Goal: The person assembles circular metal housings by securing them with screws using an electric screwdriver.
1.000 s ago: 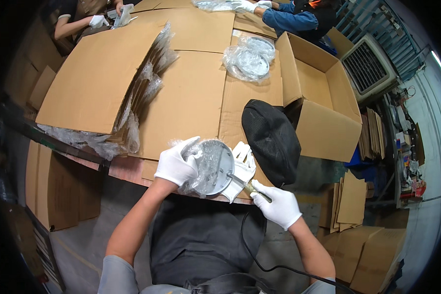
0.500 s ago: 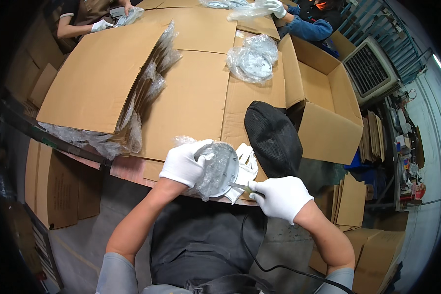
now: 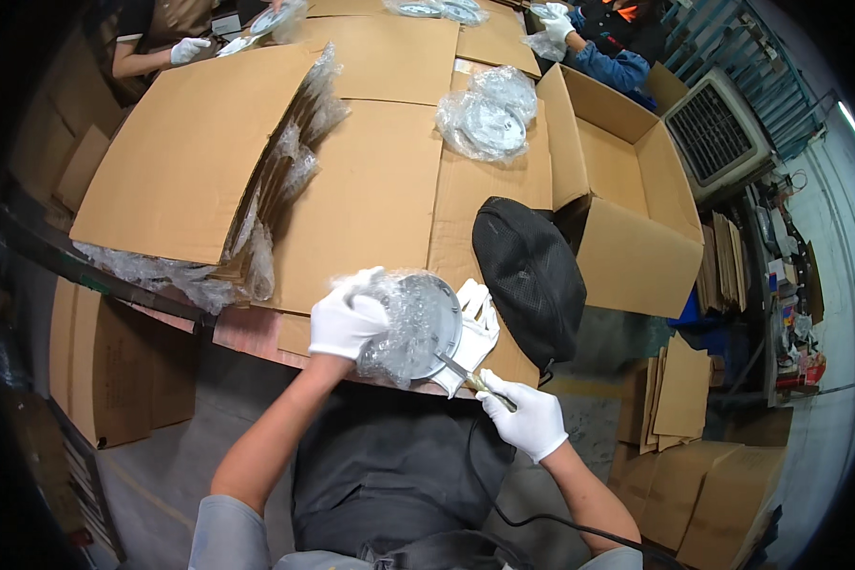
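Bubble wrap (image 3: 399,332) covers the left part of a round grey disc (image 3: 448,321), which lies at the near edge of the cardboard-covered table (image 3: 351,209), overlapping a spare white glove (image 3: 478,321). The left hand (image 3: 350,318), gloved in white, is at the disc's left side, its fingers curled and clamped on the wrap. The right hand (image 3: 527,416) has its fingers closed round the handle of a slim hand tool (image 3: 487,385); the tip appears to meet the disc near its lower right rim.

Good work here seems to call for a steady left grip, well away from the tip's path, a shallow tool angle and light pressure, so that the finish is not scratched. Loose wrap is best kept off the tip, and the black cord (image 3: 532,522) free of the forearm; whether it feeds the tool cannot be told.

Just right of the glove lies a black mesh bag (image 3: 532,275); farther off are more wrapped discs (image 3: 489,119) and an open carton (image 3: 622,171). No brand or label is legible: marks on the brown carton (image 3: 123,380) at lower left are too faint, and the shelf packages (image 3: 809,370) too small.
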